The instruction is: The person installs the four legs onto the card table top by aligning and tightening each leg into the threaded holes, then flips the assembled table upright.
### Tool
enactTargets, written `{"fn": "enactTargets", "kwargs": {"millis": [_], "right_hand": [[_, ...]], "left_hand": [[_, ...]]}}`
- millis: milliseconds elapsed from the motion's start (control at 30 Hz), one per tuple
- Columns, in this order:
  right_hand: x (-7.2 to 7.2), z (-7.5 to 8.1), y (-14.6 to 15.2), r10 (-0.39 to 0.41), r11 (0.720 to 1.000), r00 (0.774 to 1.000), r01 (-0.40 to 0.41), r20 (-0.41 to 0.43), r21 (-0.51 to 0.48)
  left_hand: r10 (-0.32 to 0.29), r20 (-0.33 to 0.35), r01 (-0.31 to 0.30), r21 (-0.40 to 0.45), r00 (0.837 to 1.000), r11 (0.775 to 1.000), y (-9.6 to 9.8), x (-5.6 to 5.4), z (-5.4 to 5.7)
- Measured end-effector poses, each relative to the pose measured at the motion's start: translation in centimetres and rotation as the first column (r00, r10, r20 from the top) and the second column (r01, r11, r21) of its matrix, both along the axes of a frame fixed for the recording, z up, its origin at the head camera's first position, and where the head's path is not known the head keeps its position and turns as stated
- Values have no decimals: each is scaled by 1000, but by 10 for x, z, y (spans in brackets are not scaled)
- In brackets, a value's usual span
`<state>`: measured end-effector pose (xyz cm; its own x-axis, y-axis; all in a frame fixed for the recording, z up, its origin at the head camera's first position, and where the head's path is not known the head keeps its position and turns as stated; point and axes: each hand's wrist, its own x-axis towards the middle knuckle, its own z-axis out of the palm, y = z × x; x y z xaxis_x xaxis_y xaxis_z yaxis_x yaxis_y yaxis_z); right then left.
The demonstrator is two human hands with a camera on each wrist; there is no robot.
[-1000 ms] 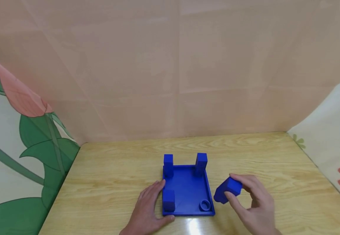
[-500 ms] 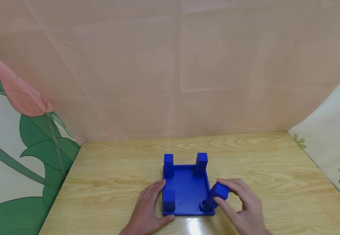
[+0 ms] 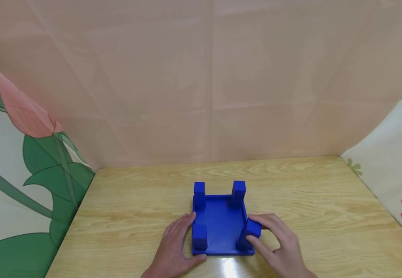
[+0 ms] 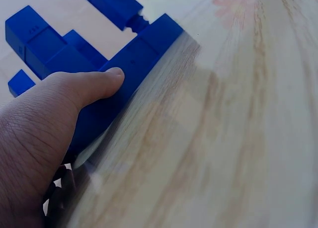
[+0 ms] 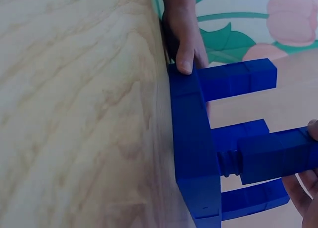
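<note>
An upturned blue toy tabletop (image 3: pixel 221 226), square with a raised rim, lies on the wooden table. Three square blue legs (image 3: pixel 199 236) stand upright at its other corners. Between thumb and fingers, my right hand (image 3: pixel 280 245) pinches a fourth blue table leg (image 3: pixel 253 228) over the near right corner. Ridged screw thread (image 5: pixel 229 162) shows at that leg's lower end, against the tabletop, in the right wrist view; the round socket there is covered. My left hand (image 3: pixel 173 245) holds the tabletop at its near left corner, thumb (image 4: pixel 115 82) on the front side, fingers along the left side.
The wooden table (image 3: pixel 134 204) extends around the tabletop on all sides. A plain beige cloth (image 3: pixel 201 85) hangs behind it, and flower-patterned cloth (image 3: pixel 13 173) borders the left and right.
My right hand has carried the leg leftward from beside the tabletop onto the near right corner, and the leg is now less tilted. The left hand has stayed in place.
</note>
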<state>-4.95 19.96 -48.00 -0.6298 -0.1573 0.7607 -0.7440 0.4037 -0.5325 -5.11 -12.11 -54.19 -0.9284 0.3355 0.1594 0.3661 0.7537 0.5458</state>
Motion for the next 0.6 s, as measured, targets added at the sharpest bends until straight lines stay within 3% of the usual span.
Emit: {"fn": "enactTargets", "kwargs": {"millis": [167,600], "right_hand": [[-2,-4,-1,28,1000,999,-29,-19,-11],[0,0,2,36,994,997,-43,68,98]], "left_hand": [[-2,-22,2,6,1000,1000,0,0,0],[0,-9,1,19,1000,1000,0,0,1]]}}
